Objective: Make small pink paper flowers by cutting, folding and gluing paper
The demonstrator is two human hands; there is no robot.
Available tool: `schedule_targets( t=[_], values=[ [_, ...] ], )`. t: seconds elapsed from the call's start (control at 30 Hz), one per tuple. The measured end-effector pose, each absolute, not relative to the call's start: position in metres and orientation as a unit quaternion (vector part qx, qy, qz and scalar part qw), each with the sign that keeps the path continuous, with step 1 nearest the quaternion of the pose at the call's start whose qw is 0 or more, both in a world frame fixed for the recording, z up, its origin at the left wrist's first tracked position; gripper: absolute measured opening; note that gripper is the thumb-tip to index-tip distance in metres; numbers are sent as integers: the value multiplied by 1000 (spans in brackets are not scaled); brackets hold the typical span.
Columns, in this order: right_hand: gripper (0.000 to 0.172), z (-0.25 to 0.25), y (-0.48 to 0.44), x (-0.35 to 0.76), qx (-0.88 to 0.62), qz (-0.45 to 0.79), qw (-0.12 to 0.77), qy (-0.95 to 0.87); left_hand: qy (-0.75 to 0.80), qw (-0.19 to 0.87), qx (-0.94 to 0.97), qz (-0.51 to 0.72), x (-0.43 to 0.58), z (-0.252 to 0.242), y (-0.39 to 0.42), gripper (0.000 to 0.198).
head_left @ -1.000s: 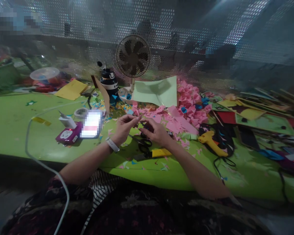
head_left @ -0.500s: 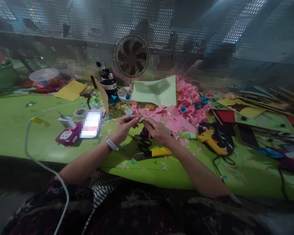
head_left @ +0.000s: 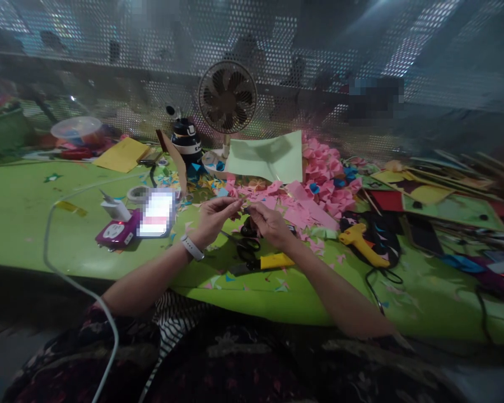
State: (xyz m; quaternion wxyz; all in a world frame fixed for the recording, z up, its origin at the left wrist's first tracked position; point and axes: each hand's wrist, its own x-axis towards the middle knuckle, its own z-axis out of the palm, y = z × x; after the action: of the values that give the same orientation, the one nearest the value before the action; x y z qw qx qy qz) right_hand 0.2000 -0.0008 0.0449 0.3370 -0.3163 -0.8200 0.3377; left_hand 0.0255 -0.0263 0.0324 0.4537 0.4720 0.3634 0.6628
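Observation:
My left hand (head_left: 218, 217), with a pale band on its wrist, is closed in a pinch over the middle of the green table (head_left: 147, 266). Facing it, my right hand (head_left: 269, 223) is pinched too, its fingertips close to the left ones. What lies between the fingertips is too small to make out. Below the hands are black-handled scissors (head_left: 247, 246) and a yellow-handled cutter (head_left: 277, 260). Pink paper pieces (head_left: 294, 207) lie just beyond the fingers, beside a heap of folded pink paper flowers (head_left: 325, 162).
A yellow glue gun (head_left: 363, 243) rests on a dark pad to the right. Left are a lit phone (head_left: 155, 212) and a purple power strip (head_left: 116, 230). A fan (head_left: 227, 96), a black bottle (head_left: 187, 140) and a pale green sheet (head_left: 264, 159) stand behind. A white cable (head_left: 46, 240) runs at the left.
My right fingertips have drawn slightly away from the left ones, leaving a small gap. Both hands otherwise stay in nearly the same place.

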Motion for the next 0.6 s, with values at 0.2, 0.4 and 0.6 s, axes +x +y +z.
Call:
schedule_targets(
  t=[0.2, 0.4, 0.6],
  values=[
    [32, 44, -2, 197, -301, 276, 361, -838, 371, 422, 475, 677, 25, 33, -27, 28],
    [36, 40, -2, 196, -322, 257, 374, -831, 360, 424, 486, 674, 25, 32, -28, 27],
    [36, 44, -2, 198, -298, 308, 362, -828, 360, 443, 490, 658, 25, 33, -28, 30]
  ],
)
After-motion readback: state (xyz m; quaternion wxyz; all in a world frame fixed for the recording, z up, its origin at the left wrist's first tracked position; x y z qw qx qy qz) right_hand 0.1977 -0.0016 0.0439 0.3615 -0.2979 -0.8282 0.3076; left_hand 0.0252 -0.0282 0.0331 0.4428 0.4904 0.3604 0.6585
